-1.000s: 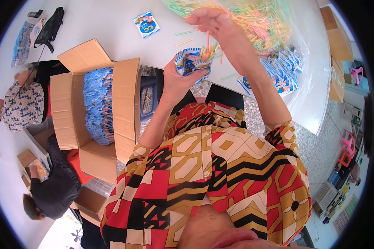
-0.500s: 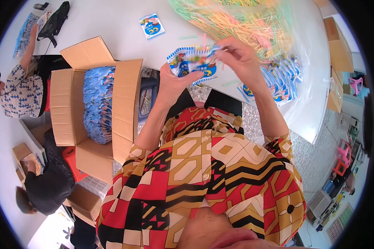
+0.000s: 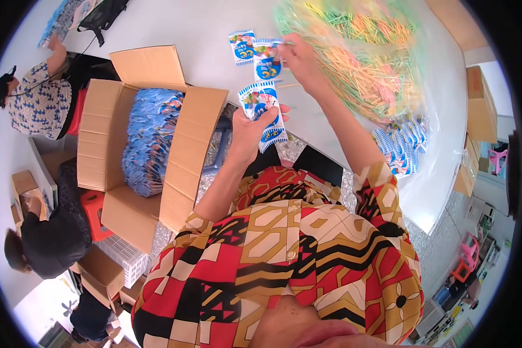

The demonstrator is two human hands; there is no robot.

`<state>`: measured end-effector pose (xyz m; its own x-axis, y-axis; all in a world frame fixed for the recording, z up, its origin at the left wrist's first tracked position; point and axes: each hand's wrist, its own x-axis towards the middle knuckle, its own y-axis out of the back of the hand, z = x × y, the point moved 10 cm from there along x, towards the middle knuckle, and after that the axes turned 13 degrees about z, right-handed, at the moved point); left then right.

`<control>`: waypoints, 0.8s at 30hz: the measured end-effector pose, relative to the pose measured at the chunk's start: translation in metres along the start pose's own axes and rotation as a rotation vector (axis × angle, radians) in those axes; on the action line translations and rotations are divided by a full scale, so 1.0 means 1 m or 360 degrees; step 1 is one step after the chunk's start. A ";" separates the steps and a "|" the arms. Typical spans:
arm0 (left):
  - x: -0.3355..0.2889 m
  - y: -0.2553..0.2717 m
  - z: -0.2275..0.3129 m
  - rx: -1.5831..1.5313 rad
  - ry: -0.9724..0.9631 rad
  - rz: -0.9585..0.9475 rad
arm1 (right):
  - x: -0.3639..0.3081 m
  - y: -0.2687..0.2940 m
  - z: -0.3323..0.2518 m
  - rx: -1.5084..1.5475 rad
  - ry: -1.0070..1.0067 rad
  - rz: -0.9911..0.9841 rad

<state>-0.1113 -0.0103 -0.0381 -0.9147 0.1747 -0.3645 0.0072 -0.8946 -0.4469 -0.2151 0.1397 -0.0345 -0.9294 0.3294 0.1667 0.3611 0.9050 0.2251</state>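
My left hand [image 3: 246, 136] is closed around several small blue-and-white printed packets [image 3: 262, 100], its thumb lying across the front. Above it, my right hand [image 3: 303, 62] pinches the right edge of another such packet [image 3: 267, 69] at the table. That packet sits beside a lone packet [image 3: 241, 46], their edges meeting or overlapping. To the right of my right forearm, a large clear plastic bag [image 3: 420, 69] holds many thin pastel sticks [image 3: 359, 49]. More packets [image 3: 409, 142] lie bunched near the table's right edge, by the bag.
An open cardboard box [image 3: 194, 145] full of blue packets stands at my left, flaps out. The white table [image 3: 197, 40] spreads ahead. Two people [image 3: 37, 107] are at the left, one in black [image 3: 58, 243]. Cartons [image 3: 478, 104] stand beyond the table's right edge.
My right hand has moved up and left from my left hand, carrying a packet to the one on the table. My left hand keeps its packets, now lower. The whole view has shifted slightly.
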 end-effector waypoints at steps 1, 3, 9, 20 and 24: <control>0.002 0.003 0.002 -0.0006 -0.0021 0.0019 | 0.009 -0.015 0.010 0.0005 0.0002 -0.0010; 0.005 0.006 0.004 -0.0011 -0.0041 0.0044 | 0.030 -0.028 0.022 0.0225 0.0134 0.0136; 0.014 0.011 0.013 0.0060 -0.0136 0.0069 | 0.052 -0.039 0.021 -0.0062 0.0556 0.0269; 0.019 0.010 0.008 0.0247 -0.0300 0.0119 | -0.066 -0.001 -0.079 -0.0095 0.0231 -0.0514; 0.013 -0.017 0.009 0.0234 -0.0278 -0.0009 | -0.070 0.021 -0.070 -0.0201 0.0186 -0.0453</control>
<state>-0.1268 0.0035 -0.0284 -0.9708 0.1175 -0.2093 -0.0456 -0.9463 -0.3201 -0.1368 0.1165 0.0255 -0.9819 0.0283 0.1872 0.1015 0.9133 0.3944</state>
